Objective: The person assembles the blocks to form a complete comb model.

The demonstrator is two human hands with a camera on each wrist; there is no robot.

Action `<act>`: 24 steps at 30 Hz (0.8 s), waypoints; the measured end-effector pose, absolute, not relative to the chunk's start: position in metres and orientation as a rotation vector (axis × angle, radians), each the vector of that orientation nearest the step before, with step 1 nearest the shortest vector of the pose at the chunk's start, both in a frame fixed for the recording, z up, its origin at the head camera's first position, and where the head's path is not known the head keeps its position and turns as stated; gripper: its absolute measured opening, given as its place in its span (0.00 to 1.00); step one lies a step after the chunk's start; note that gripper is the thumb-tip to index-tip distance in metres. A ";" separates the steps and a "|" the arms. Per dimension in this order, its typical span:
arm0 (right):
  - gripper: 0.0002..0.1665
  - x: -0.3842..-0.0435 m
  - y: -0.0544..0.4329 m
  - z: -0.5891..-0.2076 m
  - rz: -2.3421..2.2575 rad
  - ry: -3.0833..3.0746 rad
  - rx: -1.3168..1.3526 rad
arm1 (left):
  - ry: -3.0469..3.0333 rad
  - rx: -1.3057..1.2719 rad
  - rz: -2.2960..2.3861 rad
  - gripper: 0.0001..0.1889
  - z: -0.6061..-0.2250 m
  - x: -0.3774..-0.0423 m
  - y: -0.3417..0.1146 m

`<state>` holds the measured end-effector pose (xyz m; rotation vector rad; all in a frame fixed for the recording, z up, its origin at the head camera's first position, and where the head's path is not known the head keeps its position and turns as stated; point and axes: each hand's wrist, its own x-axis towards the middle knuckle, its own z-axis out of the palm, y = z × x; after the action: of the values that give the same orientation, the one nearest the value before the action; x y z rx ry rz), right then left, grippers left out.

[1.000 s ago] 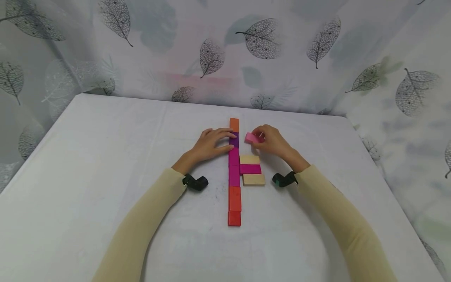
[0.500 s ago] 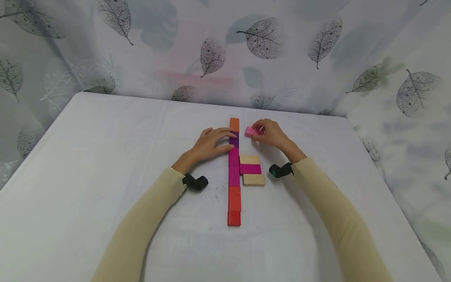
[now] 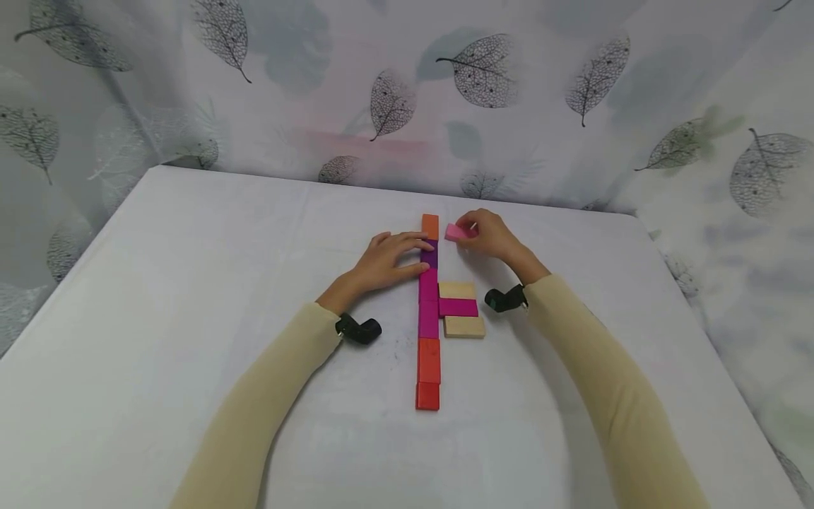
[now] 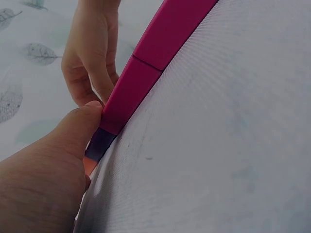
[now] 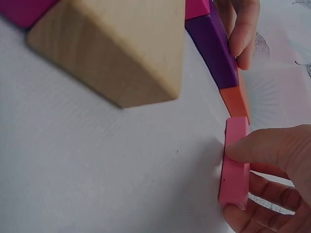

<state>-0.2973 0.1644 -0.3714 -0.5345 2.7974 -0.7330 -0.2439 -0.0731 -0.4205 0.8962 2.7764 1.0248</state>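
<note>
A straight row of blocks runs away from me: red (image 3: 428, 396), red-orange (image 3: 429, 360), two magenta (image 3: 429, 318), purple (image 3: 432, 259), then orange (image 3: 430, 226) at the far end. My left hand (image 3: 386, 263) rests along the far part of this row, fingertips on the purple block and its far edge, thumb at the magenta one. To the right of the orange end, my right hand (image 3: 492, 235) pinches a pink block (image 5: 235, 165) between thumb and fingers. In the right wrist view the pink block's end overlaps the orange block's end.
Beside the row's right side lie two plain wooden blocks (image 3: 465, 327) with a magenta block (image 3: 458, 307) between them, pointing right. A white cloth covers the table (image 3: 222, 283). Behind it hangs a leaf-patterned curtain (image 3: 280, 106).
My right hand has moved the pink block away from me, from beside the purple block to beside the orange one. My left hand has stayed on the row.
</note>
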 end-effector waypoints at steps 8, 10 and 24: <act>0.24 -0.304 0.161 -0.374 -0.755 2.812 -0.587 | 2.780 0.908 1.029 0.22 -0.420 -0.244 -0.073; 0.24 -0.305 0.161 -0.375 -0.758 2.816 -0.597 | 2.783 0.909 1.027 0.22 -0.421 -0.244 -0.073; 0.24 -0.310 0.154 -0.376 -0.742 2.843 -0.585 | 2.783 0.916 1.013 0.22 -0.421 -0.244 -0.074</act>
<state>-0.3097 0.1537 -0.3758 -0.5850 2.8434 -0.7415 -0.2442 -0.0742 -0.4211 0.9159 2.7834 1.0132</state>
